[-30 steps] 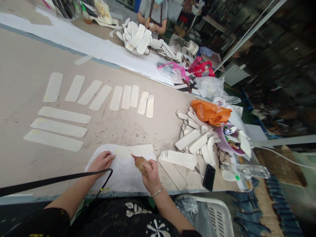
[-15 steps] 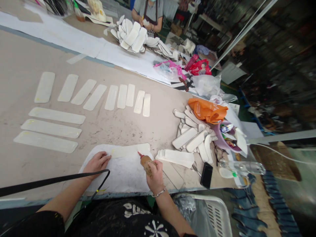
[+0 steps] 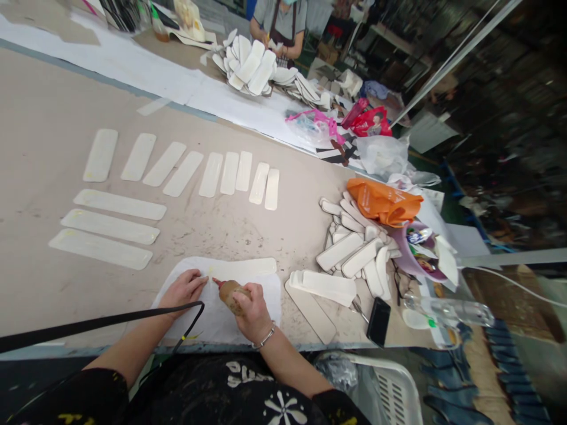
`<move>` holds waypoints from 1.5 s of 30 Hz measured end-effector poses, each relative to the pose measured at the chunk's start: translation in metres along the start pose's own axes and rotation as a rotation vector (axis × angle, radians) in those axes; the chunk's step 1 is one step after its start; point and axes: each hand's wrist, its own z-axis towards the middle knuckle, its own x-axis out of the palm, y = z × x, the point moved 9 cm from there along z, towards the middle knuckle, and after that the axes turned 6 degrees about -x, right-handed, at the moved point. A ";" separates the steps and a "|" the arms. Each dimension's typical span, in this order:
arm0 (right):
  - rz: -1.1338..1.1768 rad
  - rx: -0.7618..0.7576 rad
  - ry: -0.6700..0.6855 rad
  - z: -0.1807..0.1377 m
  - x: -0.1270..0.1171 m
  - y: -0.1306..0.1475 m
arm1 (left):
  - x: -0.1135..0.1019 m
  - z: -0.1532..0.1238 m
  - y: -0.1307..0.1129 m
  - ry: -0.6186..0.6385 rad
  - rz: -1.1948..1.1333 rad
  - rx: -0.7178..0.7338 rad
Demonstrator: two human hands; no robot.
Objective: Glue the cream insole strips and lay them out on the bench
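Note:
In my right hand (image 3: 254, 310) is a squeeze bottle (image 3: 230, 295) of brownish liquid, tilted so that its red nozzle points left. The nozzle tip is close to the left end of a long pale strip (image 3: 248, 268). That strip lies on a white sheet (image 3: 212, 319) at the table's near edge. My left hand (image 3: 186, 289) rests on the sheet with its fingers drawn together at the strip's left end, holding it. Several more pale strips (image 3: 119, 205) lie spread out on the table, left and behind, some with yellow marks.
At right are a heap of pale padded pieces (image 3: 341, 251), a short stack of strips (image 3: 323, 286), a phone (image 3: 378, 321), an orange bag (image 3: 383, 202) and a purple basin (image 3: 401, 251). A black cord (image 3: 133, 316) crosses my left forearm. A co-worker (image 3: 281, 26) sits across the table.
My right hand has moved left with the bottle, bringing the nozzle from the strip's right part to its left end. My left hand stays at that end. The view has shifted slightly.

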 end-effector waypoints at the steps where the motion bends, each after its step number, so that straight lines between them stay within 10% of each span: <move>1: 0.002 0.003 0.005 -0.001 -0.001 0.000 | 0.000 0.000 -0.001 0.003 0.003 0.001; 10: -0.070 0.118 -0.106 -0.016 -0.045 -0.033 | 0.003 -0.001 0.003 0.019 0.005 -0.006; 19: -0.099 0.091 -0.075 -0.012 -0.033 -0.029 | 0.000 0.000 0.001 -0.009 0.008 0.006; 28: -0.216 0.209 -0.166 -0.039 -0.092 -0.072 | -0.011 0.010 -0.013 -0.058 -0.014 0.032; 39: -0.068 0.133 -0.140 -0.020 -0.035 -0.030 | -0.001 0.022 -0.036 0.158 0.218 -0.046; 45: -0.094 0.166 -0.195 -0.019 -0.057 -0.052 | 0.003 0.025 -0.039 0.157 0.253 -0.062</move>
